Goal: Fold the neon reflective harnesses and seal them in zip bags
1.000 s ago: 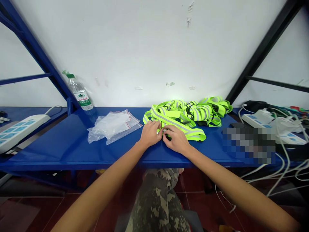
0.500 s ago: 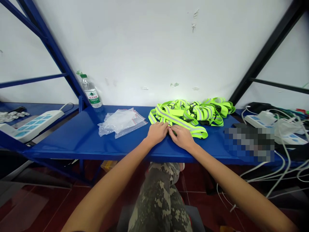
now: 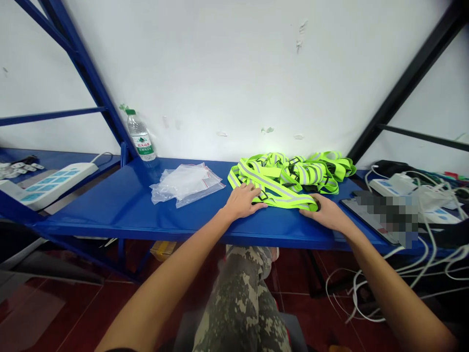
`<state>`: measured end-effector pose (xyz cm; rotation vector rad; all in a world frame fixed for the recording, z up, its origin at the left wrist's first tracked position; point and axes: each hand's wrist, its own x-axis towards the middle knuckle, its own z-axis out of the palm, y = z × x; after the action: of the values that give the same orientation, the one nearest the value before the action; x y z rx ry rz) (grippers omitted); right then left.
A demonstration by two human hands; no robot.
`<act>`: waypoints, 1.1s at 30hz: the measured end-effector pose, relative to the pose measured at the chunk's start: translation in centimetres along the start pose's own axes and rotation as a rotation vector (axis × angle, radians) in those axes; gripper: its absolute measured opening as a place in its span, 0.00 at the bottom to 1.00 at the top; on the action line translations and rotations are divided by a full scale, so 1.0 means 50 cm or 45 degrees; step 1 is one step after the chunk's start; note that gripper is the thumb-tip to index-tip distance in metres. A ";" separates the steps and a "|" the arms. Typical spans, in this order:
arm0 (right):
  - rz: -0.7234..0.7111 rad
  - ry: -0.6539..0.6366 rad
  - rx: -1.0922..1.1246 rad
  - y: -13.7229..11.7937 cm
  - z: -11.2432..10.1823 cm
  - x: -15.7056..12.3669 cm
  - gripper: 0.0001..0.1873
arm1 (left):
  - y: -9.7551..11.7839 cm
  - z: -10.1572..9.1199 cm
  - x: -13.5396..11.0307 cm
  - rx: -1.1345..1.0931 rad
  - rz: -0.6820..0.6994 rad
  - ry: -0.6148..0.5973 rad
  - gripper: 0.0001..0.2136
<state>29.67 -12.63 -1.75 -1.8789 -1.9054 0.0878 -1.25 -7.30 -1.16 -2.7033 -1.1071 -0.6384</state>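
A pile of neon yellow-green reflective straps with grey stripes and black buckles lies at the back of the blue table. The nearest reflective strap stretches in a flattened loop along the pile's front. My left hand holds its left part beside a black buckle, fingers over the band and thumb along the lower edge. Around the loop's right end, my right hand is closed, thumb below and fingers behind. Some fingertips are hidden by the band.
Clear zip bags lie left of the straps on the blue table. A water bottle stands by the wall. To the right are a partly blurred dark tablet-like device and white cables. A power strip sits far left.
My hands have parted. My right hand has moved right to the loop's end, while the left stays near the buckle, which now shows.
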 end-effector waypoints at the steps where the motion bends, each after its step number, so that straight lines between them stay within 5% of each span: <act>1: 0.041 -0.043 0.064 -0.001 -0.002 0.004 0.31 | 0.000 0.000 0.000 -0.011 0.013 -0.003 0.25; 8: 0.069 -0.130 0.856 -0.096 -0.033 0.031 0.28 | 0.000 -0.001 0.001 -0.022 0.087 -0.032 0.20; 12: -0.047 -0.048 1.011 -0.156 -0.031 0.078 0.23 | 0.001 -0.005 -0.001 -0.043 0.082 -0.020 0.19; 18: -0.306 0.268 0.690 -0.248 0.033 0.135 0.22 | -0.001 -0.009 -0.005 -0.318 -0.029 -0.030 0.17; 24: -0.659 0.319 0.339 -0.295 0.107 0.096 0.15 | -0.010 -0.001 -0.008 -0.761 -0.480 0.160 0.20; 27: -0.728 0.263 0.279 -0.289 0.123 0.084 0.14 | -0.009 -0.004 -0.010 -0.793 -0.414 0.331 0.28; 33: -0.850 0.199 0.341 -0.269 0.126 0.080 0.16 | -0.005 -0.015 -0.013 -0.506 -0.242 0.403 0.04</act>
<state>14.99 -7.95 -1.45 -0.9854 -2.1761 -0.0174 -2.09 -7.77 -0.77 -2.6759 -1.2684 -1.3969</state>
